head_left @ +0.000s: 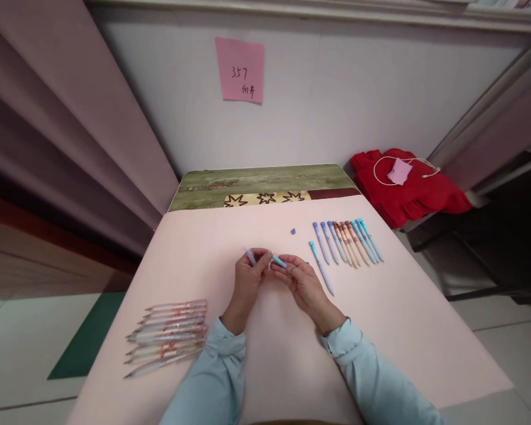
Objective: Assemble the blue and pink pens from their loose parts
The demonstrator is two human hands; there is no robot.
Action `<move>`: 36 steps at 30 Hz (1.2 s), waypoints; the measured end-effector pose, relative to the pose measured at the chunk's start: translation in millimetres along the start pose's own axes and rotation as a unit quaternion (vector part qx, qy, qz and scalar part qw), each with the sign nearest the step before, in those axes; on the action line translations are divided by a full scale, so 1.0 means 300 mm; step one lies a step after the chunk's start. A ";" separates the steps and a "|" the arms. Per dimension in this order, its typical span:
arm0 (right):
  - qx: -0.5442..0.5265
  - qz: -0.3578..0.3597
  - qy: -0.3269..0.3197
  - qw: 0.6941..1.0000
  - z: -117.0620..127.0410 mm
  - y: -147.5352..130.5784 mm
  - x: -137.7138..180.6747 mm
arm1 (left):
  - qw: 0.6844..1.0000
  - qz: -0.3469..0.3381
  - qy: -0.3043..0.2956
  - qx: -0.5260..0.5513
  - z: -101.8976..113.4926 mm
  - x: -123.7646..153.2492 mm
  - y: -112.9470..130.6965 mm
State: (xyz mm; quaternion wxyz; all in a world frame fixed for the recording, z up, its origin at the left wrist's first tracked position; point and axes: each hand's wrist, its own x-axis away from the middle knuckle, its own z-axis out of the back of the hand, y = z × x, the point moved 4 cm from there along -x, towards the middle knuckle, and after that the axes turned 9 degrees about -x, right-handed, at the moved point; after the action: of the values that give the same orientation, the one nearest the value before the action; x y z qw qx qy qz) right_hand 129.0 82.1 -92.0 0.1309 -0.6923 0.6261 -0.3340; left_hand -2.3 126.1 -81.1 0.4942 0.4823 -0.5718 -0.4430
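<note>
Both of my hands meet above the middle of the table. My left hand (251,276) is closed around a lavender pen part (250,256), whose end sticks out to the upper left. In a pinch, my right hand (304,285) holds a light-blue pen part (279,261) that points at the left fingertips. Whether the two parts touch is hidden by the fingers. Just right of my right hand lies a pen with a turquoise top and lavender barrel (323,271). A small dark-blue piece (293,231) rests beyond the hands.
At the right is a row of pens (351,243) with blue, brown and turquoise tops. Several pens in clear wrappers (170,333) lie at the left. A pale cloth (283,360) covers most of the table. Red fabric (418,189) with a white cord sits beyond the right edge.
</note>
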 end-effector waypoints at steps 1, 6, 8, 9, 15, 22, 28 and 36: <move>0.004 0.001 0.000 1.000 0.002 0.001 -0.001 | 1.000 0.001 0.002 0.001 0.001 -0.001 -0.002; 0.019 0.003 0.002 1.000 0.014 0.005 -0.006 | 1.000 0.001 0.008 0.004 0.007 -0.004 -0.009; 0.022 0.003 0.009 1.000 0.019 0.006 -0.008 | 1.000 -0.001 0.008 -0.001 0.008 -0.003 -0.011; 0.026 0.002 0.012 1.000 0.021 0.006 -0.009 | 1.000 -0.002 0.007 -0.002 0.008 -0.003 -0.011; 0.040 0.003 0.016 0.999 0.021 0.011 -0.009 | 1.000 -0.026 0.003 0.003 0.001 0.004 0.003; -0.002 -0.055 0.045 0.997 0.020 0.010 0.001 | 0.999 -0.027 0.008 0.038 -0.002 0.010 0.019; 0.000 -0.044 0.073 0.996 0.016 0.006 0.006 | 0.998 -0.026 0.009 0.057 0.001 0.006 0.004; 0.001 0.021 0.069 0.997 0.016 -0.005 -0.001 | 0.998 -0.035 0.008 0.051 -0.006 0.013 0.028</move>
State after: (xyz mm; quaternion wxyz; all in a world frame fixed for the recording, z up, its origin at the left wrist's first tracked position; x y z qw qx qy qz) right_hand 133.1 81.7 -94.8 0.0945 -0.6541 0.6477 -0.3790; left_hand -1.8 123.5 -72.2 0.4580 0.5303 -0.5718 -0.4268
